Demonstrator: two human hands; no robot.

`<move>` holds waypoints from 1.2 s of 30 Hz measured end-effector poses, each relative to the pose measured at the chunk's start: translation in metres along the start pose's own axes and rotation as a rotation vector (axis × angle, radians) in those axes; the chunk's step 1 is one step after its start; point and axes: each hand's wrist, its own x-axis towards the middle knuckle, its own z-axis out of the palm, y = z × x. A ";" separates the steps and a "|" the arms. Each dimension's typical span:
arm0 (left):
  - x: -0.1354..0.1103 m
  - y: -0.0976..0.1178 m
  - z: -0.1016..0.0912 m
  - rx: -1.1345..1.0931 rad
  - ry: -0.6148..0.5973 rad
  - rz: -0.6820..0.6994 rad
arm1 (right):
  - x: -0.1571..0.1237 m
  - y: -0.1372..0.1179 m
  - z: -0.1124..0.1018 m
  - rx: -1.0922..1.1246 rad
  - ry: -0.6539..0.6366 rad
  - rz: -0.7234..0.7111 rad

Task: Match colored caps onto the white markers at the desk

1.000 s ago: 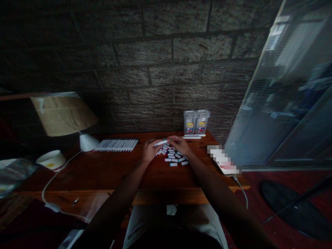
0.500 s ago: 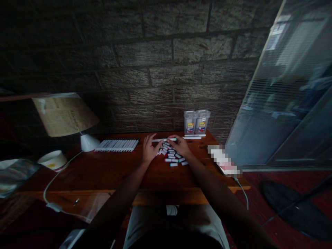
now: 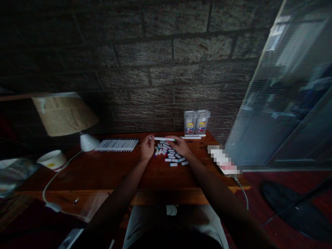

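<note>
A white marker pen (image 3: 164, 139) with a green end is held level between my two hands, above the far part of the desk. My left hand (image 3: 147, 148) is closed on its left end. My right hand (image 3: 180, 145) pinches the green end on the right. Just under and between the hands lies a loose heap of short white marker caps (image 3: 171, 155) with coloured ends; my right hand hides part of it. To the left, a row of white markers (image 3: 118, 145) lies side by side.
Two clear plastic cases (image 3: 196, 122) stand against the brick wall, with white pens (image 3: 193, 137) lying in front. On the left are a lamp (image 3: 88, 142), a white bowl (image 3: 52, 159) and a cable. A blurred-out item (image 3: 224, 160) sits on the wooden desk (image 3: 109, 173) at the right.
My left hand has closed from spread fingers onto the marker's left end and shifted slightly left. My right hand stays at the green end.
</note>
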 end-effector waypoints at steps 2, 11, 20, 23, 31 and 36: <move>0.000 -0.001 0.000 -0.021 0.020 -0.005 | 0.000 0.000 0.000 0.005 0.020 0.021; 0.000 -0.001 0.000 -0.028 0.046 0.053 | -0.002 -0.002 -0.002 -0.056 0.053 0.129; -0.003 0.003 0.002 -0.044 0.029 0.149 | 0.004 0.002 -0.005 -0.107 0.164 0.079; -0.003 0.003 0.002 -0.036 0.015 0.129 | 0.005 0.003 -0.005 -0.082 0.177 0.073; -0.005 0.006 0.002 -0.031 -0.091 -0.048 | 0.005 0.007 -0.002 -0.034 0.146 0.055; -0.005 0.014 0.000 -0.063 -0.124 -0.071 | 0.005 0.006 -0.002 -0.010 0.132 0.101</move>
